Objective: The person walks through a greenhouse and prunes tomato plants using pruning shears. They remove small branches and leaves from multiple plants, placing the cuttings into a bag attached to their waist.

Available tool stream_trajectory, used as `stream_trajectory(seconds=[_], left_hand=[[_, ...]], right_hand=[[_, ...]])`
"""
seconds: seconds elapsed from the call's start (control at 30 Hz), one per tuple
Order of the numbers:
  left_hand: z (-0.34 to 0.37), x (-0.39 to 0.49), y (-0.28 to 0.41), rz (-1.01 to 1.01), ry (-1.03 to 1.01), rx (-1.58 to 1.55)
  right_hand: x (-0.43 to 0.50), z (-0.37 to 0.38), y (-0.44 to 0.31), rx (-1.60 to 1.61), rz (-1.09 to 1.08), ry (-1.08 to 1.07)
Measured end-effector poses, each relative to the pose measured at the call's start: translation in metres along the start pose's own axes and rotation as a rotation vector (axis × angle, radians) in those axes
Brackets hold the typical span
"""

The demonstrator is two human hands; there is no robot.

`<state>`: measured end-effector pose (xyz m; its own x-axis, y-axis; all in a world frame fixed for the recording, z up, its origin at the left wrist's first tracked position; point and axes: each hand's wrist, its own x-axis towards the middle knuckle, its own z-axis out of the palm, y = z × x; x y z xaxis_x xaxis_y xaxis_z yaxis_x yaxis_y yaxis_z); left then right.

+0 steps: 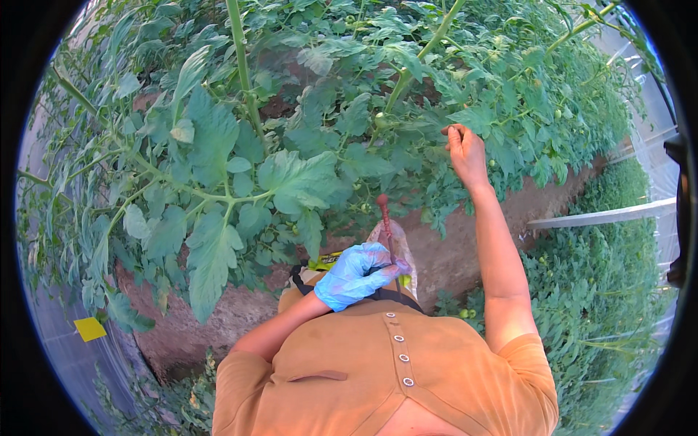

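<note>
My left hand (357,277), in a thin blue glove, is in front of my waist. Its fingers close on a thin dark stick (389,231) with a rounded reddish tip that points up, away from my body. Beside the stick is a pale translucent plastic bag (406,253) at my waist. My bare right hand (464,151) reaches out to the right among the tomato leaves (474,117), its fingers curled; whether they pinch a leaf or stem cannot be seen. Left of it, a small green tomato (380,120) hangs beside a thick stem (406,79).
Dense tomato plants (305,180) fill the space before me, with large leaves close on the left. Bare soil (458,245) runs beneath them. A pale bar (605,214) juts in from the right, near more plants. A yellow square card (90,329) is at the lower left, by plastic sheeting.
</note>
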<state>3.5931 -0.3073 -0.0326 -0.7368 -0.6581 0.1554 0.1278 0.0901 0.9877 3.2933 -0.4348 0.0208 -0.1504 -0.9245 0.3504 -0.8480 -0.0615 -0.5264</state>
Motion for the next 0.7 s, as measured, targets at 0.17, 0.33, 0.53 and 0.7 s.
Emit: stream_trajectory(seconds=[0.17, 0.33, 0.53, 0.7], left_hand=[[0.003, -0.007, 0.000, 0.041, 0.063, -0.013], [0.008, -0.012, -0.005, 0.070, 0.147, -0.058], [0.005, -0.026, -0.020, 0.014, 0.128, 0.035], [0.009, -0.032, -0.025, -0.010, 0.170, -0.004]], right_hand=[[0.012, 0.017, 0.012, 0.071, 0.049, 0.015], [0.047, 0.048, 0.023, 0.265, 0.234, -0.050], [0.115, 0.062, 0.028, 0.153, 0.448, -0.514], [0.148, 0.075, 0.051, -0.186, 0.079, -0.804]])
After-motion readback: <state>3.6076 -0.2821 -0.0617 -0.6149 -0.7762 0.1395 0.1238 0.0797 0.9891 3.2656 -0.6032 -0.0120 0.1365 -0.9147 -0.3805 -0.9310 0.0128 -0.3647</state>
